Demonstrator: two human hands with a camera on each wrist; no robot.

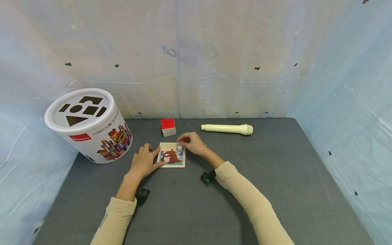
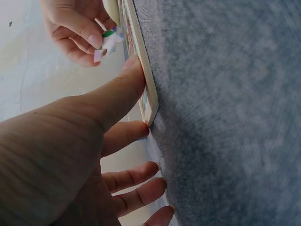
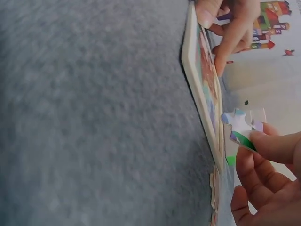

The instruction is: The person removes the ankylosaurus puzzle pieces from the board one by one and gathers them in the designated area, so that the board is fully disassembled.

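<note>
A small square wooden jigsaw puzzle board [image 1: 173, 166] with a brown animal picture lies on the table. My left hand [image 1: 144, 161] rests at its left side, thumb on the front edge and index finger near the far left corner; the other fingers touch the cloth. My right hand [image 1: 193, 143] pinches a jigsaw piece [image 3: 240, 126] between thumb and fingers. White, green and purple show on that piece, which is held tilted above the board's far right corner. More jigsaw pieces [image 3: 214, 195] lie beside the board in the right wrist view, mostly hidden by the right hand in the head view.
Behind the board sits a red-topped puzzle cube [image 1: 168, 127]. A pale yellow toy microphone [image 1: 227, 129] lies to its right. At the far left stands a large white block bucket [image 1: 92, 126] with shaped holes in its lid. Grey cloth [image 1: 183, 211] covers the table, with hanging sheets around it.
</note>
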